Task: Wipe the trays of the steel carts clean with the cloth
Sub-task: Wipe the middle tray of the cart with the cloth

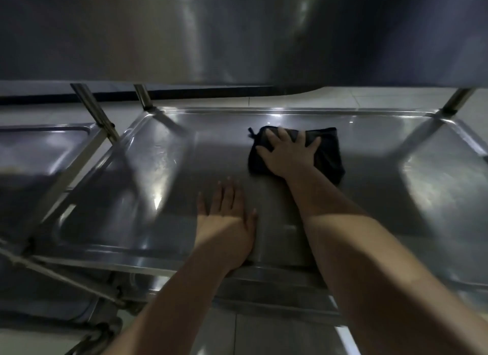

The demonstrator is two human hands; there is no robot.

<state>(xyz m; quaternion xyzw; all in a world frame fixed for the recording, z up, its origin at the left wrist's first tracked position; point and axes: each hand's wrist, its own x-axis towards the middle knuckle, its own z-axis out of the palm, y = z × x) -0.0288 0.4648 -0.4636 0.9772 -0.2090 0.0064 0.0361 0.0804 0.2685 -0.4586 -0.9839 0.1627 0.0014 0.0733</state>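
We see the underside of an upper steel shelf (237, 32) filling the top of the view, dim and blurred. Below it lies the wide steel tray (148, 185) of the cart, a shallow pan with a raised rim and rounded corners, its surface glossy with streaked reflections. Upright steel posts (144, 97) rise from its far corners. To the left, just beside it, we make out a second steel tray (39, 154) on a neighbouring cart, with a slanted post between the two. Pale floor tiles (285, 336) show beneath the near edge.

Both bare forearms reach forward over the near rim. Our left hand (228, 222) rests palm down on the tray's bare metal, fingers straight and close together, holding nothing. Our right hand (289, 154) lies flat on top of the dark folded cloth (330, 154), fingers spread wide and pressing it against the tray's floor, right of centre and toward the far rim. A small loop sticks out from the cloth's far left corner.
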